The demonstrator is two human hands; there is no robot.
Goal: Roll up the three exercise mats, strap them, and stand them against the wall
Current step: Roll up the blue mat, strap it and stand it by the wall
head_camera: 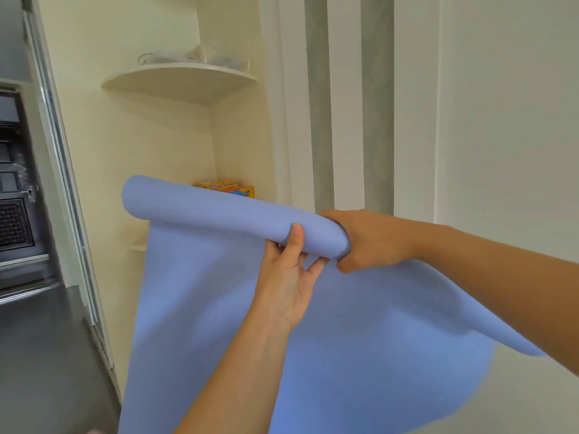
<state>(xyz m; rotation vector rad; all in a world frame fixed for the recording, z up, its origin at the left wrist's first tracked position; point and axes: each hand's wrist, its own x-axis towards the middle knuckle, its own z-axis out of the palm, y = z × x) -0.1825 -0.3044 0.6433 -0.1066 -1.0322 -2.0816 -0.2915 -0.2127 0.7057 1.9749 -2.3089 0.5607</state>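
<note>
Blue mat [219, 308] held aloft before corner shelf [181, 81]: top rolled, rest hanging, weight likely keeping sheet taut. Right hand [369, 242] grip wraps roll end as anchor. Left hand [288, 286] grip pinches roll, thumb in front, probably to turn it.

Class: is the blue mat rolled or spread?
Partly rolled: the blue mat has a rolled top, gripped by left hand and right hand; the rest hangs unrolled.

text readable: none | only print: row of small dark characters and coloured graphics on yellow-orange cardboard box [232, 187] | place: 10 o'clock from frame centre, in cream wall niche | legibility: too small and blurred to read
</note>
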